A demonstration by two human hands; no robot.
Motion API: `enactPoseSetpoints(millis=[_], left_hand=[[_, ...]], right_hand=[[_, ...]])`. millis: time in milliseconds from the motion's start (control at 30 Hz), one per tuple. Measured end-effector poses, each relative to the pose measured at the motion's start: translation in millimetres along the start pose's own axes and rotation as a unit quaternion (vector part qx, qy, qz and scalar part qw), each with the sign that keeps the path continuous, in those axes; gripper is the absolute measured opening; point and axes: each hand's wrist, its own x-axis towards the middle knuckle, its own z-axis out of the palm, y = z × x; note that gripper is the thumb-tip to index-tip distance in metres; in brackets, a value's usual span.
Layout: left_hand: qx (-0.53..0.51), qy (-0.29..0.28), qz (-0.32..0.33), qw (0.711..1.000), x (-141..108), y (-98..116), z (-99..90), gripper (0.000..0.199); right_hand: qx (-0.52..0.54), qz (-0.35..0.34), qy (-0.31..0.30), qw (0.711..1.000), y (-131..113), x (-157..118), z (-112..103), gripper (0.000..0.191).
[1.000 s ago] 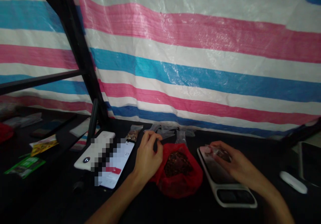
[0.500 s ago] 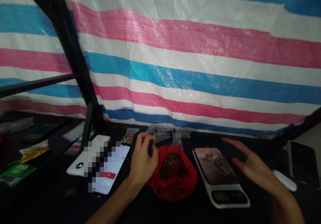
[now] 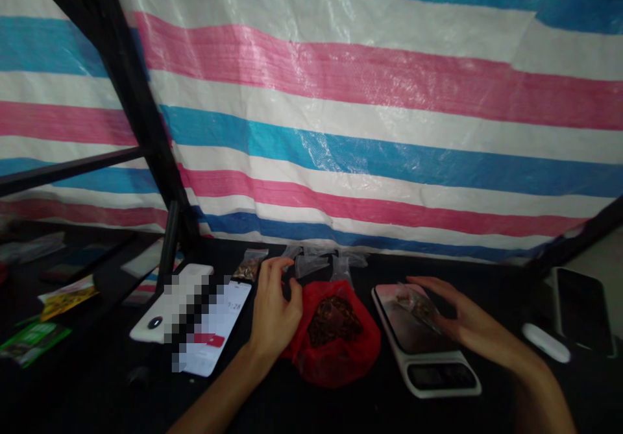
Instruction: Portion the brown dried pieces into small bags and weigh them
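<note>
My left hand (image 3: pixel 275 311) hangs curled beside a red mesh bag (image 3: pixel 331 349) of dark, crumbly dried material, and nothing shows in its fingers. My right hand (image 3: pixel 470 317) spreads its fingertips over a small transparent plastic bag (image 3: pixel 416 307) lying on a white digital kitchen scale (image 3: pixel 428 375). Brown bits show inside that bag. Several empty transparent bags (image 3: pixel 311 264) lie behind the red bag. A small sealed bag of brown pieces (image 3: pixel 250 265) lies left of my left hand.
A white phone (image 3: pixel 170 304) and a lit phone (image 3: pixel 214 337) lie left of my left hand. At right are a white oblong case (image 3: pixel 546 343) and a dark tablet (image 3: pixel 581 311). Printed packets (image 3: pixel 68 307) lie at far left, below a black metal frame (image 3: pixel 146 116) and striped tarp (image 3: pixel 370 129).
My right hand has come back from the right, where it was raised, and its fingers are over the bag on the scale again. The view has tilted slightly.
</note>
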Motion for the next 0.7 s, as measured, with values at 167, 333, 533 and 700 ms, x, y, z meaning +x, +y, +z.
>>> enactPoseSetpoints(millis=[167, 333, 533, 700], left_hand=[[-0.002, 0.012, 0.007, 1.0, 0.0, 2.6, -2.3, 0.027], [-0.006, 0.013, 0.006, 1.0, 0.7, 3.5, -3.5, 0.028], [-0.012, 0.016, 0.004, 1.0, 0.4, 4.1, -3.3, 0.027], [-0.052, -0.004, 0.037, 0.998, 1.2, 10.4, -7.0, 0.021]], right_hand=[[-0.002, -0.014, 0.007, 1.0, 4.7, 0.5, 3.6, 0.057], [0.004, -0.021, 0.013, 1.0, -1.6, 0.6, 4.3, 0.055], [0.007, -0.014, 0.028, 0.999, 3.0, 2.7, 8.8, 0.057], [0.066, -0.025, 0.053, 0.996, -17.8, 9.4, 15.9, 0.044]])
